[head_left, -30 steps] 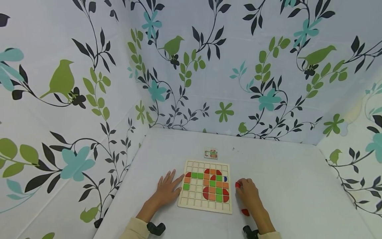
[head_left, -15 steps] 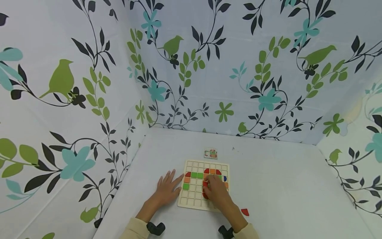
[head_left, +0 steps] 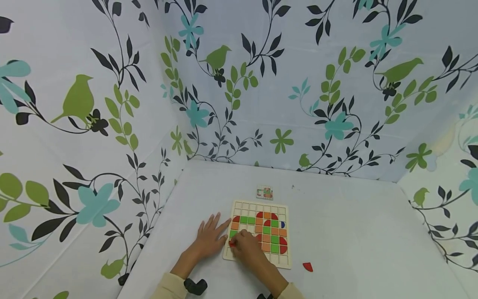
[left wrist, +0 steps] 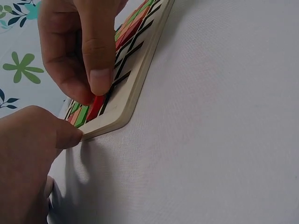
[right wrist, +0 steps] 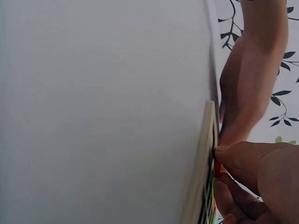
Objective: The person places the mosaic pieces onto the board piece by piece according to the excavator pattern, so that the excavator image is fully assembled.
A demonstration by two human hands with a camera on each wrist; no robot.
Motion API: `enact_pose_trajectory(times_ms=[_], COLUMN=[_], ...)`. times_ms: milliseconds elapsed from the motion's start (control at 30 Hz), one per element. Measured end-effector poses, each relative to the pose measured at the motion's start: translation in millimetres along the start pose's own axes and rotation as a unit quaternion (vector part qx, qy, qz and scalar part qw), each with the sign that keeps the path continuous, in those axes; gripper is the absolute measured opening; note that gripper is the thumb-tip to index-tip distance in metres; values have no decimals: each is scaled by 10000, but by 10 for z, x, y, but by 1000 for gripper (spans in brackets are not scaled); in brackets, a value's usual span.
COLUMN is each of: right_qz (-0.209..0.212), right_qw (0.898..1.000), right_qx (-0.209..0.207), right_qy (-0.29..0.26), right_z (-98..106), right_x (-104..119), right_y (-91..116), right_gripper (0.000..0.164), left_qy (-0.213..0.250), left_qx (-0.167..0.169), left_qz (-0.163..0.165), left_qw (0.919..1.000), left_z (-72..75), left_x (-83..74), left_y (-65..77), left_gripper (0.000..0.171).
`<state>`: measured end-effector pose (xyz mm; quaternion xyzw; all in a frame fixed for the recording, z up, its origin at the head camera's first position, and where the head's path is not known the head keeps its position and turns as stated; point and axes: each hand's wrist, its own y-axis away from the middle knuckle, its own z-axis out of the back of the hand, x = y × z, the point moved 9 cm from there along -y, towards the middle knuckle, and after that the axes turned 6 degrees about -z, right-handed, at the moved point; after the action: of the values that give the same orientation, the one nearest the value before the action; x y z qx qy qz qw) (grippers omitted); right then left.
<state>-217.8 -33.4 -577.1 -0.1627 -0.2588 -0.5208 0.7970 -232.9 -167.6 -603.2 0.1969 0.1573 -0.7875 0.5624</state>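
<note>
My right hand (head_left: 246, 248) pinches a red puzzle piece (left wrist: 96, 106) between thumb and finger, low over the left column of the wooden grid board (head_left: 257, 257). In the head view that piece shows at the fingertips, just below a green square tile (head_left: 233, 234). My left hand (head_left: 209, 238) lies with spread, straight fingers at the board's left edge; its thumb and index fingertips touch the rim. Red, orange and green tiles fill several cells, and a blue half-round mark (head_left: 282, 224) shows near the right edge. The right hand hides some lower-left cells.
A loose red quarter-round piece (head_left: 308, 266) lies on the white table (head_left: 354, 232), right of the board. Behind the board is a small picture card (head_left: 264, 192) with a coloured pattern. Patterned cloth (head_left: 239, 124) hangs around the table's back and sides.
My right hand has picked up a red piece right of the board and carried it leftward across to the left column. My left hand has stayed at the board's edge.
</note>
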Motion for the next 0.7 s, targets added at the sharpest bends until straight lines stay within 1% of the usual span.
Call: enact_pose_trajectory(times_ms=[133, 267, 433, 600, 667, 700], right_qz=[26, 112, 78, 55, 54, 52], right_qw=[10000, 9999, 9999, 9999, 9999, 9999], right_qx=[8, -82, -83, -48, -30, -22], right_qy=[-38, 32, 40, -102, -133, -148], right_z=[-29, -7, 4, 20, 25, 26], right_x=[-12, -8, -19, -27, -33, -37], right_y=[25, 17, 8, -13, -28, -32], right_gripper=[16, 18, 20, 15, 12, 12], left_qy=[5, -19, -55, 25, 92, 135], left_qx=[22, 55, 87, -179, -252, -259], left_qz=[-15, 63, 115, 41, 5, -28], left_qw=[10000, 10000, 9999, 9998, 9996, 9996], left_z=[-5, 0, 8, -42, -52, -31], left_x=[-6, -13, -30, 38, 49, 24], left_y=[3, -3, -2, -11, -9, -1], left_gripper=[56, 56, 55, 55, 55, 56])
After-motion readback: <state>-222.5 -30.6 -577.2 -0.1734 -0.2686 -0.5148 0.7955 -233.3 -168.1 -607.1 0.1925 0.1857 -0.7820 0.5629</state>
